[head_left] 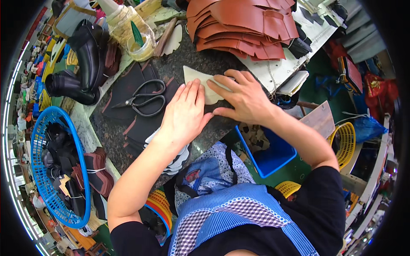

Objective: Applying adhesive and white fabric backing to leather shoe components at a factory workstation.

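Note:
A cream-coloured, flat cut piece (212, 94) with a pointed corner lies on the dark speckled stone slab (205, 137). My left hand (186, 109) lies flat with its fingers stretched out over the piece's left edge. From the other side my right hand (245, 96) rests on it, fingers spread and slightly bent, the thumb toward my left hand. Neither hand grips anything that shows; both press on the piece. Just left of my left hand, black-handled scissors (147, 100) lie on a stack of dark cut pieces (128, 88).
A pile of reddish-brown leather pieces (243, 21) stands at the back. Black boots (87, 55) and a glue-smeared container (141, 49) are back left. A blue basket (83, 166) holds dark parts at left; a blue bin (277, 160) with scraps stands right of my lap.

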Motion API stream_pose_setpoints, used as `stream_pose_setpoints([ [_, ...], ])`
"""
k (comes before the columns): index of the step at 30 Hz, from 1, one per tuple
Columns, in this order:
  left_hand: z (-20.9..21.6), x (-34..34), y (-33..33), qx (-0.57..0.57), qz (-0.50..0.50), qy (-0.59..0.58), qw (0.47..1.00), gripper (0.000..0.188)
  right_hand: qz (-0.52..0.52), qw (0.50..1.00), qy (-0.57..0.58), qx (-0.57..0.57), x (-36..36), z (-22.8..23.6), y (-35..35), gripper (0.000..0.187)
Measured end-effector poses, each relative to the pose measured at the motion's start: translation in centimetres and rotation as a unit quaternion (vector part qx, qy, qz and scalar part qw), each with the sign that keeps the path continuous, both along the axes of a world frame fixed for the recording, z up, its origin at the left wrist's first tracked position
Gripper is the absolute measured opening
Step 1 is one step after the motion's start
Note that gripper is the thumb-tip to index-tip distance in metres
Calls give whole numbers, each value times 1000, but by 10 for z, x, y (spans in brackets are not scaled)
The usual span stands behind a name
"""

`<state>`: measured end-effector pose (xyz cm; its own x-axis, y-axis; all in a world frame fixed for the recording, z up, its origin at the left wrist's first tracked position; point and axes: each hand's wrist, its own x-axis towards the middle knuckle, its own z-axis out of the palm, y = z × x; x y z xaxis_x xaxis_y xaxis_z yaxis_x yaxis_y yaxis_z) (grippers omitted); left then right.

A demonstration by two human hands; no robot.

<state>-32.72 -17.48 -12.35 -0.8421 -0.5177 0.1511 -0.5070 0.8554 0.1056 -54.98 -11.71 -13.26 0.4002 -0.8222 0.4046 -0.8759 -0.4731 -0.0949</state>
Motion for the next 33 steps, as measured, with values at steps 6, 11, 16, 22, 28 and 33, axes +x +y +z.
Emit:
stream_pose_setpoints([
  [6, -3, 11, -7, -40, 33, -20, 998, 69, 66, 995, 29, 73, -32, 15, 19, 65],
  [11, 13, 18, 4, -18, 19, 25, 999, 70, 53, 993, 6, 101, -21, 29, 16, 54],
  [16, 24, 79, 62, 19, 101, 124, 987, 74, 36, 996, -73, 21, -14, 11, 28, 32],
  [22, 10, 131, 87, 74, 122, 141, 980, 63, 43, 995, -76, -39, 2, 29, 7, 28],
  [28, 33, 121, -13, -81, 114, 134, 981, 45, -58, 970, -227, -64, 10, 53, 1, 19],
  [33, 10, 123, -57, -10, 2, 98, 995, 33, -69, 800, -588, 94, -7, 55, 7, 31],
])
